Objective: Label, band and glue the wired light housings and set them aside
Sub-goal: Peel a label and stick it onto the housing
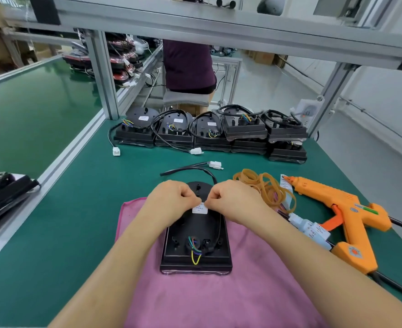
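Note:
A black light housing point(196, 240) lies back-up on a pink cloth point(218, 294), with coloured wires at its near end and a black cable leading to a white connector point(215, 165). A white label point(200, 207) sits on the housing's back. My left hand point(171, 197) and my right hand point(235, 200) meet over the label's top edge, each with fingers curled and pinching it. A heap of tan rubber bands point(263, 188) lies to the right. An orange glue gun point(339, 216) rests further right.
Several finished housings point(209, 133) with looped cables stand in stacked rows at the back of the green bench. Small white glue bottles point(311, 229) lie by the gun. A metal frame post point(103, 76) rises at back left. Another person sits beyond.

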